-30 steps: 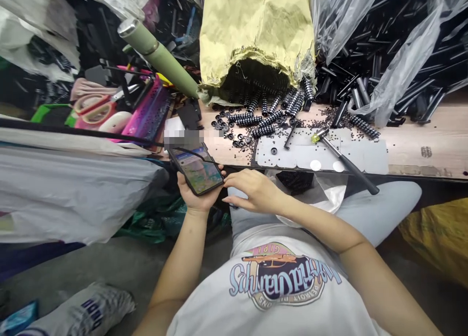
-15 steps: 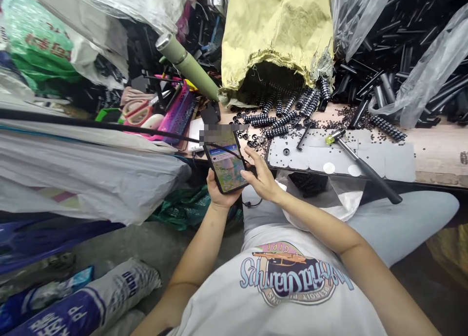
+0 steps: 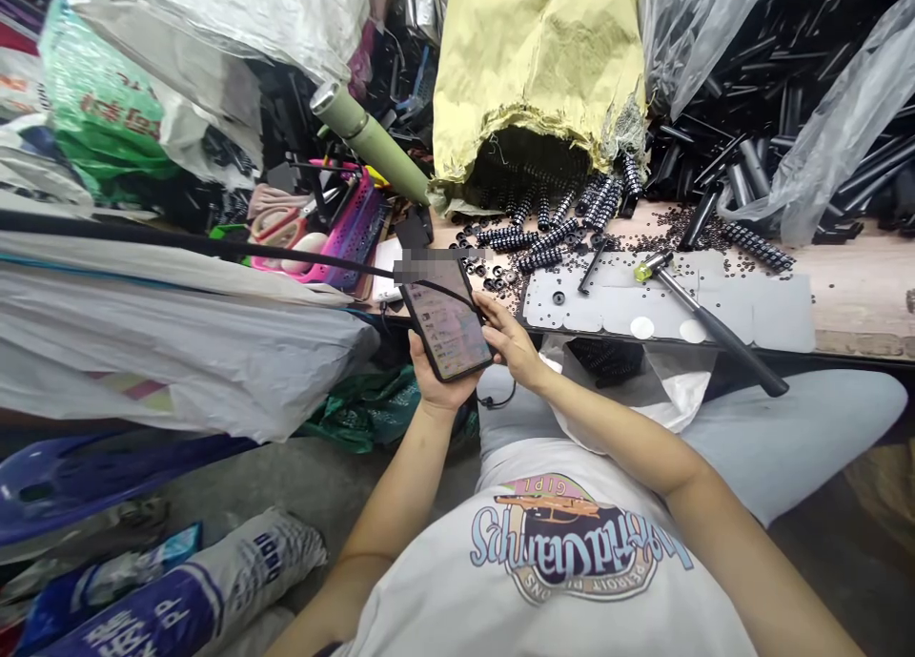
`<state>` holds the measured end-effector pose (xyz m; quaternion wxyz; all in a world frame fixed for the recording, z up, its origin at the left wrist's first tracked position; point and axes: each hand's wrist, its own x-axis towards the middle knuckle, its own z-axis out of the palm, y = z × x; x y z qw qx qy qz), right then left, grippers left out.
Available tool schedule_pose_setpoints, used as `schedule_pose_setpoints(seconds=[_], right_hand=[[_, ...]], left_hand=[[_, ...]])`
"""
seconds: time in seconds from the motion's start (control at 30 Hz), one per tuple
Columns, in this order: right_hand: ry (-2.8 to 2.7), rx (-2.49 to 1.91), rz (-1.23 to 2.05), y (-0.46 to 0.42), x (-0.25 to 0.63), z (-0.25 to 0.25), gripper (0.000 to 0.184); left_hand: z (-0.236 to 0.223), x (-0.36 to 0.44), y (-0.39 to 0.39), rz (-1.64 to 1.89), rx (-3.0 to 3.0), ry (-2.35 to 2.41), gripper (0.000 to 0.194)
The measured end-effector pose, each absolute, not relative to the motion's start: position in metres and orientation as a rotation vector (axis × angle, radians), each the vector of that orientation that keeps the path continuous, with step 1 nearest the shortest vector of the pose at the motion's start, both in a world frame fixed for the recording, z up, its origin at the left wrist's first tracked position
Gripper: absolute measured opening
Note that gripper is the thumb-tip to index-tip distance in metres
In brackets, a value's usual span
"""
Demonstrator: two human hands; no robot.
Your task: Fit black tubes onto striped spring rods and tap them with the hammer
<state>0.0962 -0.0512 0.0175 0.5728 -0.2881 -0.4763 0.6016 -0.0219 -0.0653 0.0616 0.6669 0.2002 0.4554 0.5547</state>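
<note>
My left hand [image 3: 436,382] grips a black smartphone [image 3: 447,327] from beneath, its lit screen tilted up toward me. A black cable runs from the phone off to the left. My right hand [image 3: 509,344] rests against the phone's right edge, fingers apart, thumb on the screen. Both hands hover above my lap, just in front of the wooden workbench [image 3: 850,285].
On the bench lie a hammer [image 3: 707,318], a white perforated sheet [image 3: 758,306], black washers and ribbed black parts [image 3: 543,239] spilling from a yellow sack [image 3: 536,66]. Black tubes sit under clear plastic at the right. A pink basket [image 3: 343,242] and bags crowd the left.
The phone's screen now shows a different page. My right hand has slid in against the phone's right edge. The view shifted slightly.
</note>
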Motion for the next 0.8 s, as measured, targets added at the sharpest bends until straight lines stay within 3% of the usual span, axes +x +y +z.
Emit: schedule_pose_setpoints(seconds=[0.23,0.47,0.53,0.7,0.8], right_hand=[[-1.21,-0.722,1.267,-0.051,0.101,0.015,0.07],[-1.746,-0.796,0.536,-0.068,0.109,0.033,0.045],[-1.933,-0.823,0.464,-0.066,0.107,0.042,0.05],[-2.031,-1.046,0.34,-0.053,0.1,0.056,0.085],[-2.036,-1.088,0.295,-0.05,0.099,0.056,0.092]], left_hand=[[0.064,-0.019,-0.063,1.249,0.481,1.006,0.06],[0.062,-0.018,-0.063,1.359,0.514,0.968,0.054],[0.061,-0.017,-0.064,1.368,0.506,0.957,0.051],[0.06,-0.015,-0.066,1.377,0.519,0.976,0.049],[0.059,-0.015,-0.066,1.362,0.509,0.983,0.049]])
